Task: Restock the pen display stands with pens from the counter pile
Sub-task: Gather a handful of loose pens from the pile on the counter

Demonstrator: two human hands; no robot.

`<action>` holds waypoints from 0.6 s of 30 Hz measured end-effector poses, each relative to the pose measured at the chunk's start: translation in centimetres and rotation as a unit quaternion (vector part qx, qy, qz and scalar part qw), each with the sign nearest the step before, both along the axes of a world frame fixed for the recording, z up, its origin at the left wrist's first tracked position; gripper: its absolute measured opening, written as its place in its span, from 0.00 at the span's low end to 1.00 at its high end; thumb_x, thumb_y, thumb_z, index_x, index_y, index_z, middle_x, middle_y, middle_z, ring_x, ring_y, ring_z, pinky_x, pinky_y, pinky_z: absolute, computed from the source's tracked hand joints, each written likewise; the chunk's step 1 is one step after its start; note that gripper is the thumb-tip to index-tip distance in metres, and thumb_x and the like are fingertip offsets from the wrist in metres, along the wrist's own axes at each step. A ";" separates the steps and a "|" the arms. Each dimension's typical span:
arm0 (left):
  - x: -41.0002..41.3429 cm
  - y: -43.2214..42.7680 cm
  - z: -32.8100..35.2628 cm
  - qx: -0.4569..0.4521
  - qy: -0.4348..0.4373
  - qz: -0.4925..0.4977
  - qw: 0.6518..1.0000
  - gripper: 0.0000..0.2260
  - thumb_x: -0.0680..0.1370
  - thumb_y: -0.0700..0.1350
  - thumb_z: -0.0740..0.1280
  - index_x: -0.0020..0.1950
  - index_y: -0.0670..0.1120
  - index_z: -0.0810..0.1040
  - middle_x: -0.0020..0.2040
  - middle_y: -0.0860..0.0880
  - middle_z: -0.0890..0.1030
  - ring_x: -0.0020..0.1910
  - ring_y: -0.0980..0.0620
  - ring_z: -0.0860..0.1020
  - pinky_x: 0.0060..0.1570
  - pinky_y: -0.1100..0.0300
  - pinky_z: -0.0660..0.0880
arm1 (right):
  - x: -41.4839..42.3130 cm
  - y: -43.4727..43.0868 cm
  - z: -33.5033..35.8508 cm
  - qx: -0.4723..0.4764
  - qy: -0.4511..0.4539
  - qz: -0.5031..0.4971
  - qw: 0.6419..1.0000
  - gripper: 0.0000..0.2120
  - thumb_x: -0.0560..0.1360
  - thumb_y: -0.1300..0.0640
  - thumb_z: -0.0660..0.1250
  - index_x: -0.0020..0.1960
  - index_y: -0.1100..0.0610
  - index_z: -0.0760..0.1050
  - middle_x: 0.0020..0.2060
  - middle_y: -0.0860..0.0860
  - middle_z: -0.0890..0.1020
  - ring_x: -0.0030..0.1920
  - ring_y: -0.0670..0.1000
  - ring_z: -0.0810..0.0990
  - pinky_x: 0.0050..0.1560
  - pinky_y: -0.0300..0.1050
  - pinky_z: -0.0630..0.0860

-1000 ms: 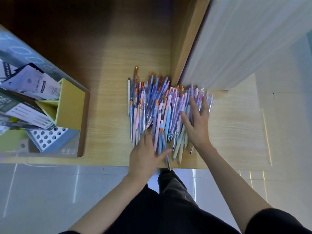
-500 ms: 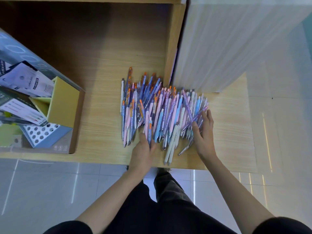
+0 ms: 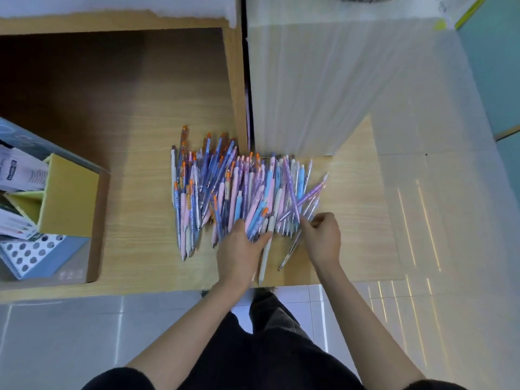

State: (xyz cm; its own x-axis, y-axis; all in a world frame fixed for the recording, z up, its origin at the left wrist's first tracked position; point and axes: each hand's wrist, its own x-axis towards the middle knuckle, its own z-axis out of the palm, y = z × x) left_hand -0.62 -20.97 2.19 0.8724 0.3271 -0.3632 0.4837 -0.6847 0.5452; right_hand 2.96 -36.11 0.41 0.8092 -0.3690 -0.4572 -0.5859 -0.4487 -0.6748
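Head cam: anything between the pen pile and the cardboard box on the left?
Nothing. Between the pen pile and the cardboard box there is only a bare stretch of wooden counter. The head view shows this plainly.

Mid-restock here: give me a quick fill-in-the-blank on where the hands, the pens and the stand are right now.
The pen pile lies on the ____.
The right hand pinches pens at the pile's ____ edge.
The left hand reaches into the pile from its ____ edge.
The perforated stand sits in the box to the pile's ____.
Missing words: counter; right; near; left.
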 end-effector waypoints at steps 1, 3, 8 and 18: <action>-0.7 -0.4 -0.3 0.020 0.004 0.011 1.000 0.24 0.74 0.59 0.69 0.53 0.39 0.72 0.30 0.53 0.68 0.28 0.52 0.69 0.24 0.59 0.63 | 0.4 0.0 0.0 0.007 0.000 -0.007 1.000 0.12 0.74 0.51 0.70 0.46 0.57 0.69 0.36 0.48 0.74 0.37 0.50 0.73 0.31 0.41 0.64; -1.9 -0.9 -0.8 0.048 0.017 0.029 0.998 0.24 0.73 0.60 0.69 0.52 0.40 0.71 0.29 0.54 0.66 0.26 0.55 0.66 0.23 0.61 0.58 | 0.7 -0.5 -0.2 0.012 0.007 -0.001 1.000 0.13 0.73 0.50 0.71 0.46 0.58 0.70 0.35 0.47 0.73 0.35 0.46 0.72 0.32 0.41 0.65; -2.9 -1.9 -1.3 0.083 0.036 0.012 0.996 0.26 0.71 0.63 0.69 0.53 0.42 0.73 0.42 0.50 0.75 0.36 0.48 0.74 0.30 0.59 0.62 | 0.6 -1.5 -0.5 0.041 0.010 0.006 0.999 0.12 0.74 0.52 0.69 0.48 0.59 0.72 0.36 0.48 0.74 0.35 0.46 0.72 0.34 0.42 0.68; -3.2 -1.4 -1.4 -0.007 0.005 -0.051 0.999 0.10 0.75 0.49 0.67 0.39 0.45 0.69 0.32 0.54 0.66 0.28 0.55 0.66 0.24 0.66 0.57 | 0.4 -2.5 -0.2 0.119 0.003 -0.034 0.992 0.06 0.76 0.56 0.62 0.48 0.59 0.71 0.41 0.55 0.77 0.39 0.54 0.74 0.41 0.54 0.75</action>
State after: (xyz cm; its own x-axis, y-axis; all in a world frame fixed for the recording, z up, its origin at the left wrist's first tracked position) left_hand -3.82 -22.36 0.81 0.8974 0.2304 -0.3763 0.4167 -0.7230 0.5510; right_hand 3.36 -38.65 0.20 0.7839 -0.3033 -0.5417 -0.6127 -0.2373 -0.7538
